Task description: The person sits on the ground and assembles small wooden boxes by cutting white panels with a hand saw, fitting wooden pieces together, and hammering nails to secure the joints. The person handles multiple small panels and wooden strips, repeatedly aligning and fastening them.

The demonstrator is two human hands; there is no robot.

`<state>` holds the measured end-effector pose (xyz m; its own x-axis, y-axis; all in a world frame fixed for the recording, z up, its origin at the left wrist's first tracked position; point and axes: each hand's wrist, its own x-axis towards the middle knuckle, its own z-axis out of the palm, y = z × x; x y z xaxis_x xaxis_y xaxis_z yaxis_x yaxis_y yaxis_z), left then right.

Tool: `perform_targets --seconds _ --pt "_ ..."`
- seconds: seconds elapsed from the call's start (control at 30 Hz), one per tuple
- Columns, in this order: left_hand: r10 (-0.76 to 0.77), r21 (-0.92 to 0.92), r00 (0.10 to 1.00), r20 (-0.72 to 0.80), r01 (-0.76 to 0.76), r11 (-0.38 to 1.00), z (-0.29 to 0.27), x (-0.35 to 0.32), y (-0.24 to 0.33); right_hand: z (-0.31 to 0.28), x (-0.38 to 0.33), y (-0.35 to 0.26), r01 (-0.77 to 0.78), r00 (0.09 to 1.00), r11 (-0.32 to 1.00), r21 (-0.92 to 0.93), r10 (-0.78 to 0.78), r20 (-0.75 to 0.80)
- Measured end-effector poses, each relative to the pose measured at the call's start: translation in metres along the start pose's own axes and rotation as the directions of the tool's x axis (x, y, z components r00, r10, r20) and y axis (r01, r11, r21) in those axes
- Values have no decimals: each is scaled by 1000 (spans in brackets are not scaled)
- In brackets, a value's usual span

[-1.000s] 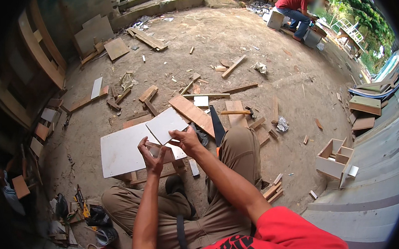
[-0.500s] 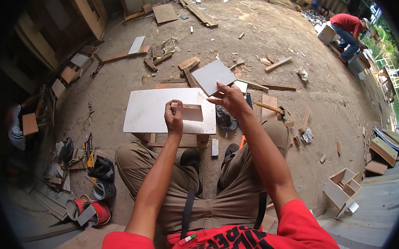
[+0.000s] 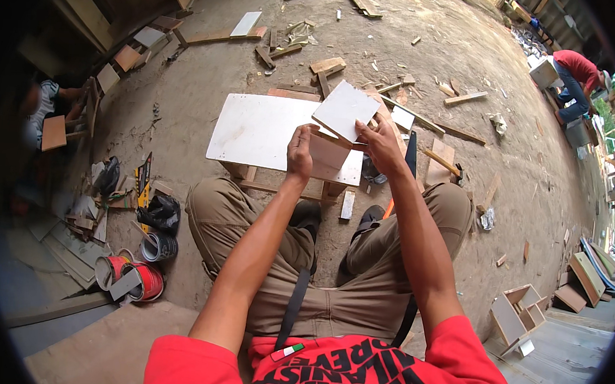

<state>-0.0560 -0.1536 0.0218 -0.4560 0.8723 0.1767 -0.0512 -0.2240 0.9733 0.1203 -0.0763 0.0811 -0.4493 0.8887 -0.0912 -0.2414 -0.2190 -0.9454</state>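
My left hand (image 3: 300, 151) is closed around one end of a small white board (image 3: 329, 154), which stands on edge at the right part of a low white-topped bench (image 3: 255, 131). A pale square panel (image 3: 346, 111) is pinched in my right hand (image 3: 382, 144), thumb on its upper face. The panel lies tilted over the small board, its near edge close to the board's top; whether they touch I cannot tell. The fingers under the panel are partly hidden.
Right of the bench lie a hammer (image 3: 444, 164) and a dark saw blade (image 3: 412, 155). Wood offcuts (image 3: 328, 66) are scattered beyond it. Red buckets (image 3: 148, 282) stand at left, a small compartmented wooden box (image 3: 518, 314) at right. Two other people are at the sides.
The square panel has come down and closer to the small board, and my hands are now nearer each other. The whole view has shifted, with the bench appearing further right.
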Motion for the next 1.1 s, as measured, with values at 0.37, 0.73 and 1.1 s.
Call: perform_targets --seconds 0.37,0.73,1.1 --pt "-101 -82 995 -17 100 992 5 -3 -5 -5 5 11 36 998 987 -159 -29 47" --pt "-21 117 994 105 9 993 11 -13 3 8 -14 0 -7 1000 990 -138 7 5" --pt "125 277 960 252 -195 941 3 -7 -19 8 -19 0 -74 996 985 -156 80 35"
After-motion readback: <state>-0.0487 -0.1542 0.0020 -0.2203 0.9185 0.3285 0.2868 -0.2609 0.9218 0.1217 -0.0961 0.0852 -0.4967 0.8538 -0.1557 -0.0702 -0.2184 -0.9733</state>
